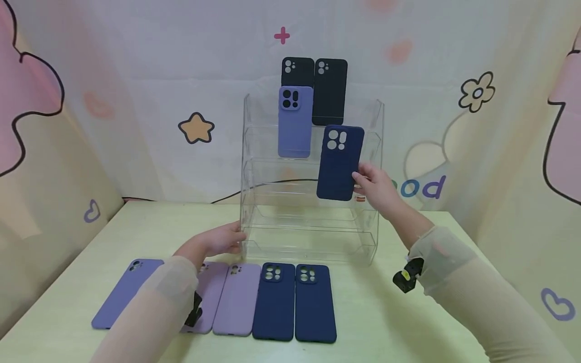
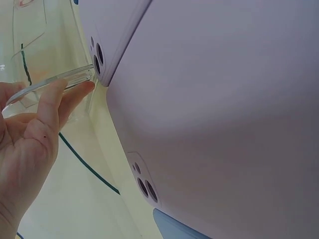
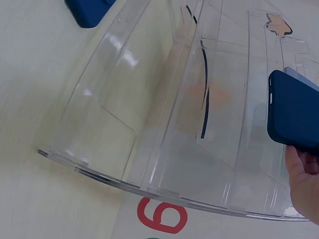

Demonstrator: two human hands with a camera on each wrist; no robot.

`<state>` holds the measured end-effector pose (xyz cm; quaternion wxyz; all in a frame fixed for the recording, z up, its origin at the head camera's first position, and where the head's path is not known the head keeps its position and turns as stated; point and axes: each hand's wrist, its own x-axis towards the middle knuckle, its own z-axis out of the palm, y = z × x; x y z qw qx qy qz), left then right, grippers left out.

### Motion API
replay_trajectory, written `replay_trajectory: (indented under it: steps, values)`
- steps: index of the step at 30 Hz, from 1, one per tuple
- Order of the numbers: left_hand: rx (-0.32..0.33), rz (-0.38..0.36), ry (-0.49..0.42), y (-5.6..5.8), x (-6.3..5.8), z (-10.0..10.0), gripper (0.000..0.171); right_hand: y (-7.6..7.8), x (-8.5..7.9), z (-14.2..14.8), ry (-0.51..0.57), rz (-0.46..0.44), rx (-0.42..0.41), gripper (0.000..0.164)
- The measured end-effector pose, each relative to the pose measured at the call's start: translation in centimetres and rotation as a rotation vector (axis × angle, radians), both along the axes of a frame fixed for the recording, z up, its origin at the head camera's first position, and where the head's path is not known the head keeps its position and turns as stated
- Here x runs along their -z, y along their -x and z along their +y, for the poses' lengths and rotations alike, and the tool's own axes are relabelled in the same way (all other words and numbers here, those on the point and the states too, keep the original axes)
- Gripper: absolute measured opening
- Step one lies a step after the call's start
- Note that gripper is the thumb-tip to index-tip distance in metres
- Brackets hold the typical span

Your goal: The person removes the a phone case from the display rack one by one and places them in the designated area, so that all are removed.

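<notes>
My right hand (image 1: 374, 189) pinches a dark blue phone case (image 1: 338, 166) by its lower right edge, holding it upright before the upper tiers of a clear acrylic display rack (image 1: 313, 249). In the right wrist view, the thumb and fingers (image 3: 298, 167) sit at one end of that case. My left hand (image 1: 220, 238) grips the rack's left side panel near the bottom; the left wrist view has its fingers (image 2: 50, 104) around the panel's edge. On the rack, a lavender-blue case (image 1: 295, 126) stands in front of one black case (image 1: 297, 70), beside another black case (image 1: 330, 93).
Along the table's front lie two dark blue cases (image 1: 273, 307), two pale purple cases (image 1: 237, 302) and a lavender-blue case (image 1: 124, 297). My left sleeve (image 1: 159, 302) partly hides some of them. A printed curtain (image 1: 204, 60) hangs behind the rack.
</notes>
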<state>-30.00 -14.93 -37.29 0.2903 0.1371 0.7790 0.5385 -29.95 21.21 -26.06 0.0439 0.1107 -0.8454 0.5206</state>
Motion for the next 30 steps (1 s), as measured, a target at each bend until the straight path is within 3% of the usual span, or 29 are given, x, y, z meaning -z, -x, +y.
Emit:
replay_trajectory:
  steps: [6, 30]
  values:
    - [0.003, 0.008, 0.009, -0.1, 0.0, -0.1, 0.06, -0.5, 0.5, 0.3, -0.05, -0.014, -0.003, 0.038]
    - [-0.008, 0.002, 0.006, -0.1, -0.1, 0.2, 0.058, -3.1, 2.5, 0.8, 0.004, -0.084, -0.031, 0.042]
